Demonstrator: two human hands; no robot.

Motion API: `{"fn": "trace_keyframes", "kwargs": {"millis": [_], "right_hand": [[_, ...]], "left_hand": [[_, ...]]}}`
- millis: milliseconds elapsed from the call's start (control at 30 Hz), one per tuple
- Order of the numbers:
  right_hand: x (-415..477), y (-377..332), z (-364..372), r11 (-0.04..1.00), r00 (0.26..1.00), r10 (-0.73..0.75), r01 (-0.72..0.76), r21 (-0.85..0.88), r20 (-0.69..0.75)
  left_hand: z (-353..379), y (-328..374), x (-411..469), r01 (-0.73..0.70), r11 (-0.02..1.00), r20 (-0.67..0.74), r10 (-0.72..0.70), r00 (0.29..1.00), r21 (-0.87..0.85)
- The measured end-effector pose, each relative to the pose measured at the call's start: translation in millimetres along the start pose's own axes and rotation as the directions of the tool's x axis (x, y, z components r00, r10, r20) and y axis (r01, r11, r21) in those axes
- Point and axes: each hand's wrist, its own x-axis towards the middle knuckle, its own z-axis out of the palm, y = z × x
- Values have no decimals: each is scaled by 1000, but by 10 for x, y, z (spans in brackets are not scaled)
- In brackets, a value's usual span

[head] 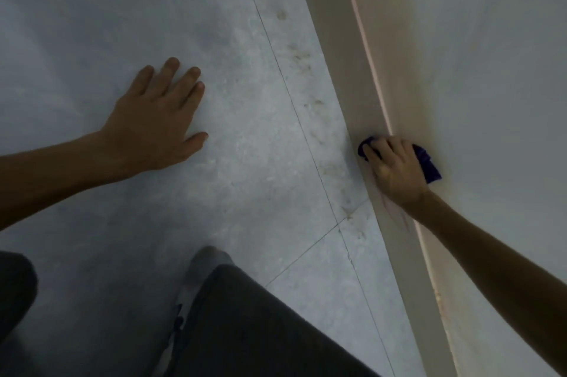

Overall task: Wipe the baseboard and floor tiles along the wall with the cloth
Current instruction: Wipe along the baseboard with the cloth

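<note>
A cream baseboard (343,63) runs diagonally from the top middle to the bottom right, between grey floor tiles (214,24) and a pale wall (475,54). My right hand (395,168) presses a dark purple cloth (428,163) against the baseboard's top edge, where it meets the wall. The cloth shows on both sides of the fingers. My left hand (156,119) lies flat on the floor tiles with its fingers spread, holding nothing. Brownish dirty marks (302,59) dot the tile strip beside the baseboard.
My knee in dark trousers (254,324) and a grey shoe (208,257) take up the bottom middle. Another dark trouser leg (13,287) sits at the bottom left. Thin tile joints (306,251) cross the floor near the baseboard.
</note>
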Motion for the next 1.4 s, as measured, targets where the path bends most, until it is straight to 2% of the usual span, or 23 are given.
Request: {"fn": "trace_keyframes", "kwargs": {"millis": [100,167,267,367,433,500,567,700,800,867,967,1033,1233,1333,1400], "right_hand": [[-941,-81,8,996,982,-87,85,17,166],[-1177,71,-77,993,977,-118,116,21,179],[-687,405,-201,997,996,-77,77,4,50],[100,412,-282,996,991,-80,76,-42,-109],[353,332,-262,997,990,-51,43,-66,-131],[385,295,-198,996,994,36,-43,-76,-99],[271,225,-131,991,995,77,-83,-104,-57],[-652,-114,14,998,993,14,-6,-69,116],[-1452,-199,-31,997,972,69,-62,-41,225],[-1548,-123,-80,989,970,145,-136,-62,197],[-1213,12,-226,980,978,193,-190,-50,72],[-819,76,-327,987,987,158,-156,-43,40],[276,167,-435,991,987,81,-65,-116,136],[364,71,-333,986,987,28,-1,-164,159],[194,-7,-240,987,987,48,-22,-161,156]], "left_hand": [[-16,117,46,35,999,37,-35,999,-12],[-75,226,150,78,997,77,-76,994,-17],[-112,278,276,48,998,64,-46,997,-29],[-52,267,282,-99,993,20,101,995,-66],[11,376,324,-223,972,28,226,974,-81],[51,494,412,-345,935,50,349,936,-85],[79,493,457,-397,914,68,402,913,-82],[202,472,262,-419,904,99,427,899,-90],[233,506,200,-410,906,99,420,902,-105],[177,469,279,-405,909,97,414,905,-99],[148,467,300,-407,908,94,416,905,-102],[194,509,250,-398,910,83,408,909,-115],[220,609,294,-377,914,103,393,914,-148],[236,567,269,-369,914,66,384,921,-170],[257,545,236,-364,915,65,380,923,-174]]}}
